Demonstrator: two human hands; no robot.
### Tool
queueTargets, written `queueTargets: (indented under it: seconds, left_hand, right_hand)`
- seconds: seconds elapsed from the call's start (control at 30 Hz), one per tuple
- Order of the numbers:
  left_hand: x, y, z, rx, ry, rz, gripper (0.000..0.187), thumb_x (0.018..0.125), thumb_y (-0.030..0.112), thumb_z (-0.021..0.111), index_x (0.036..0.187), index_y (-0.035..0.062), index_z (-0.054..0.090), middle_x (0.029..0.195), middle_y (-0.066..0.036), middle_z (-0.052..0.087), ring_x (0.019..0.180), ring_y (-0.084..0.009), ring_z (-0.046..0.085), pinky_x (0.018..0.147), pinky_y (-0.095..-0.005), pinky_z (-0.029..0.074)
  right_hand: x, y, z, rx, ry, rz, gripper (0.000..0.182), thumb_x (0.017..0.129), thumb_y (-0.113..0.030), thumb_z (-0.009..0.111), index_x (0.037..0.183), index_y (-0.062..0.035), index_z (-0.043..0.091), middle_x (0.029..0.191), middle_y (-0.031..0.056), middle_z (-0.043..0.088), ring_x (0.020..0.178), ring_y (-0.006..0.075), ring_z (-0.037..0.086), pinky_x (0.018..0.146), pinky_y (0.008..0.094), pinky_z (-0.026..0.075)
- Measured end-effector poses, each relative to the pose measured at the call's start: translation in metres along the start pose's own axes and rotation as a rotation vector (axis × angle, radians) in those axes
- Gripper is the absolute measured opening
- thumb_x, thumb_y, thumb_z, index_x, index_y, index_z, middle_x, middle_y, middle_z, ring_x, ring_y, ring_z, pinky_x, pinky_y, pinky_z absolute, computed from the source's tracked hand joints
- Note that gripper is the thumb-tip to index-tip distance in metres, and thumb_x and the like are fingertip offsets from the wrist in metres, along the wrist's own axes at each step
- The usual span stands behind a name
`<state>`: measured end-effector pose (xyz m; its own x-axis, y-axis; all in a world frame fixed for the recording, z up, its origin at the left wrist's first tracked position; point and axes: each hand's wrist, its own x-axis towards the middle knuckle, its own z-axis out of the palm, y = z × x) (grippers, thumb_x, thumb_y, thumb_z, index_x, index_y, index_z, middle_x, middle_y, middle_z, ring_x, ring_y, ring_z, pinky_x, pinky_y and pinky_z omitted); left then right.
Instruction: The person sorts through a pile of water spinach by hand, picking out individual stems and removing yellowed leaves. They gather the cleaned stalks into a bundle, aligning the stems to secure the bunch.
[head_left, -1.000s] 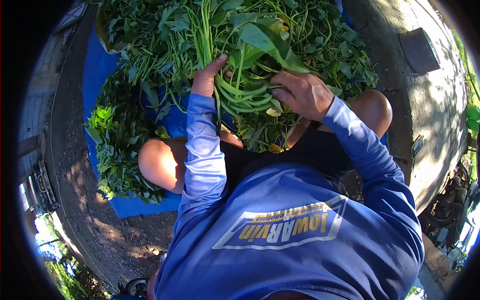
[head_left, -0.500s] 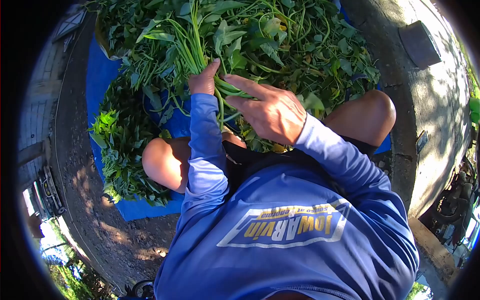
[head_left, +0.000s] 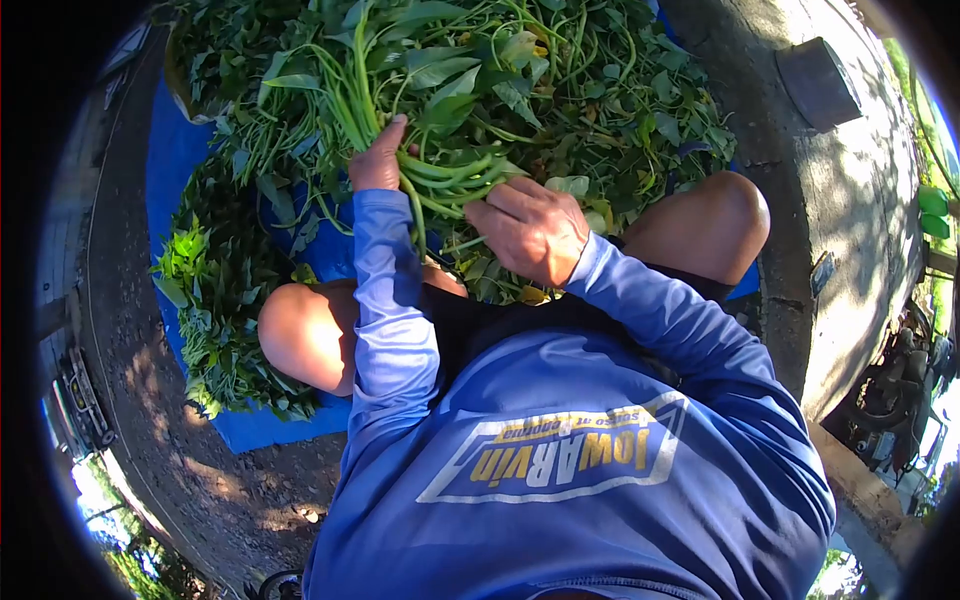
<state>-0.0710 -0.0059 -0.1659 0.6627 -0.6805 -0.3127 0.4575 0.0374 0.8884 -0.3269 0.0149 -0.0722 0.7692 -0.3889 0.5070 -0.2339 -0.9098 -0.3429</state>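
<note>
My left hand [head_left: 378,160] is closed round a bunch of water spinach [head_left: 352,95], its thumb lying along the long green stems. The leafy ends point away from me, over the heap, while the thick stem ends [head_left: 450,178] bend out to the right. Fingers curled, my right hand [head_left: 535,230] grips at these stem ends; its fingertips are partly hidden. Behind both hands spreads a big heap of loose water spinach [head_left: 640,110] with tangled stems and a few yellowed leaves.
A blue tarp [head_left: 240,432] lies under the greens. Left of my knee is a pile of leafy bunches [head_left: 235,325]. A concrete ledge [head_left: 840,230] with a dark block [head_left: 818,84] runs along the right. My bent knees flank the work area.
My right hand has gone from extended fingers to a curled grip at the stem ends. My left hand keeps its hold on the bunch. The whole view has shifted slightly.
</note>
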Motion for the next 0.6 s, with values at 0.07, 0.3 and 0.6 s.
queueTargets:
  seconds: [0.07, 0.3, 0.6]
  left_hand:
    - [0.032, -0.002, -0.017, -0.017, -0.018, -0.053, 0.024, 0.088, 0.013, 0.084, 0.107, 0.0015, 0.074, 0.092, -0.009, 0.075, 0.068, -0.0186, 0.067, 0.057, -0.0329, 0.056]
    - [0.032, -0.019, -0.007, 0.016, -0.103, 0.115, 0.032, 0.085, 0.007, 0.087, 0.112, -0.0001, 0.074, 0.101, -0.009, 0.075, 0.080, -0.0174, 0.072, 0.063, -0.0325, 0.059]
    - [-0.009, -0.062, 0.014, 0.022, -0.090, -0.005, 0.029, 0.087, 0.018, 0.088, 0.107, 0.0007, 0.075, 0.096, -0.006, 0.076, 0.079, -0.0152, 0.070, 0.070, -0.0315, 0.057]
  right_hand:
    - [-0.004, -0.001, -0.022, 0.037, -0.051, -0.076, 0.043, 0.069, -0.005, 0.076, 0.112, -0.0058, 0.072, 0.083, 0.0041, 0.058, 0.072, 0.0221, 0.062, 0.056, 0.0350, 0.054]
    - [0.013, 0.126, -0.087, -0.547, -0.204, 0.455, 0.047, 0.084, -0.010, 0.074, 0.130, -0.0074, 0.066, 0.119, 0.0146, 0.065, 0.117, 0.0332, 0.063, 0.100, 0.0466, 0.051]
    - [0.039, 0.032, 0.033, 0.111, -0.122, 0.290, 0.030, 0.089, -0.017, 0.073, 0.114, -0.0003, 0.073, 0.100, 0.0166, 0.070, 0.093, 0.0319, 0.070, 0.086, 0.0424, 0.056]
